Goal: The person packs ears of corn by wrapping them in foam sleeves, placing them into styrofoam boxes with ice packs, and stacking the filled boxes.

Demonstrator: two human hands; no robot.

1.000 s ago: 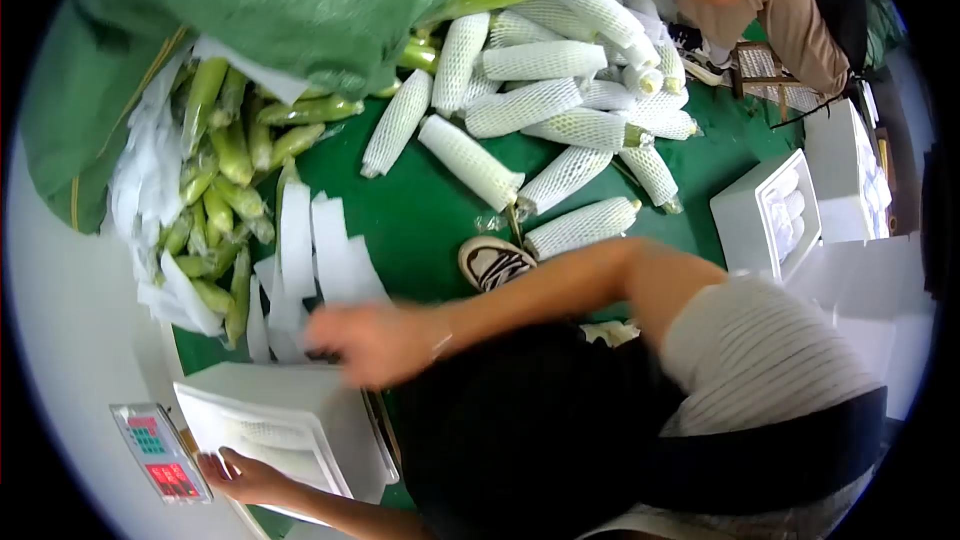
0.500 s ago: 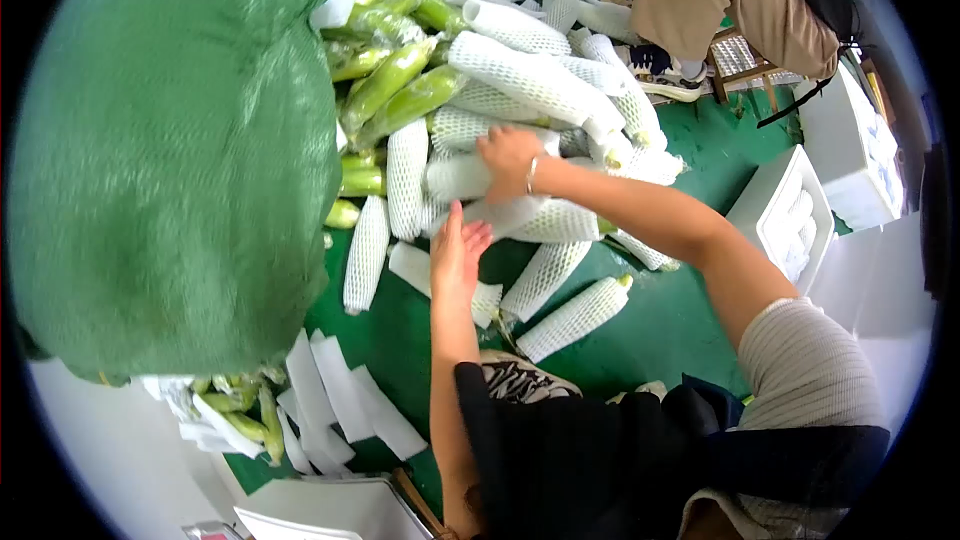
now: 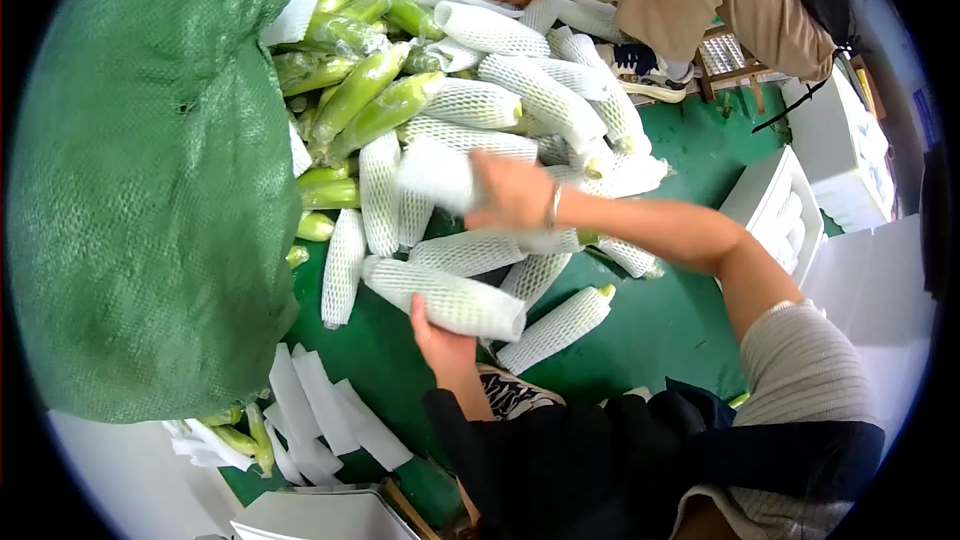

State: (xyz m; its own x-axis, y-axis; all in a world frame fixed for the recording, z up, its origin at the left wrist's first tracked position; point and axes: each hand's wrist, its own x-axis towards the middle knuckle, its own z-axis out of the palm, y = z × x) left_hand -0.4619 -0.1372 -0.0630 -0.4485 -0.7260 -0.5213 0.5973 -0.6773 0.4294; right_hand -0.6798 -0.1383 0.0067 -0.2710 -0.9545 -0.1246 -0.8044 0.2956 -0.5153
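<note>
Our left hand [image 3: 447, 352] clasping a foam-netted vegetable [image 3: 447, 298], thumb against its near side, our blurred right hand [image 3: 512, 190] gripping a white sleeved piece [image 3: 430, 174], both beside a netted pile [image 3: 540, 95] on green floor [image 3: 685, 315]

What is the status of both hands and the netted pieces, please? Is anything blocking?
Left hand holding netted piece. Right hand gripping second piece, blurred. Sack aside, clear of hands.

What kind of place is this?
Probably a produce packing area. There's a heap of green produce in clear plastic, many net-sleeved pieces in white mesh, and an open white box with white-wrapped items inside.
</note>
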